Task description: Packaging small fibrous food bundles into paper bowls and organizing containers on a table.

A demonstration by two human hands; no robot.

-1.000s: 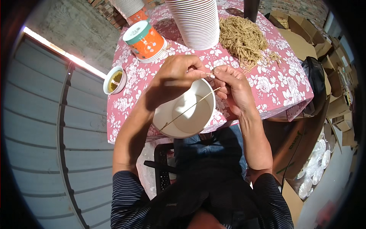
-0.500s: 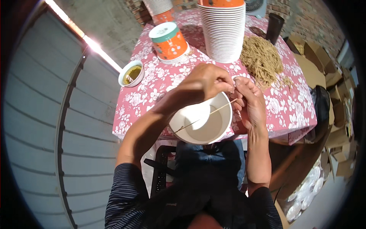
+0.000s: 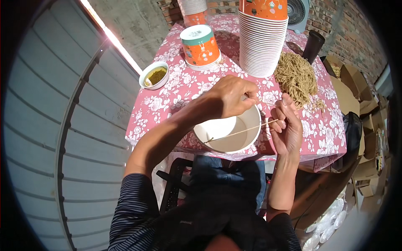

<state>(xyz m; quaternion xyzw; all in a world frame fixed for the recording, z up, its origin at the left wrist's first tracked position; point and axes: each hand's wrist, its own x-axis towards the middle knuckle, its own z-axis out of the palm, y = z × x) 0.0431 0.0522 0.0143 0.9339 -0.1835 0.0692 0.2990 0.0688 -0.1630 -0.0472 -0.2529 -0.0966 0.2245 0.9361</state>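
Observation:
My right hand (image 3: 288, 125) is closed round one end of a thin tan strand (image 3: 238, 132). The strand slants down to the left across the mouth of a white tub (image 3: 256, 133) at the table's near edge. Above the tub's far rim, my left hand (image 3: 236, 94) has its fingers curled together, apart from the right hand. Whatever it may pinch is too small or hidden to make out. Beyond the right hand lies a heap of similar tan strands (image 3: 296, 79), with a few loose bits beside it.
Behind the tub stand a tall stack of white paper tubs (image 3: 260, 46) and an upturned orange-and-green tub (image 3: 201, 50). A bowl of yellowish liquid (image 3: 155, 76) sits at the left edge. A dark cup (image 3: 313, 47) and a fan (image 3: 296, 14) are at the back; cardboard boxes (image 3: 356, 83) stand right.
My hands, close together before, have parted: the right moved right and toward me with the strand, while the left stays above the tub. The view has shifted slightly.

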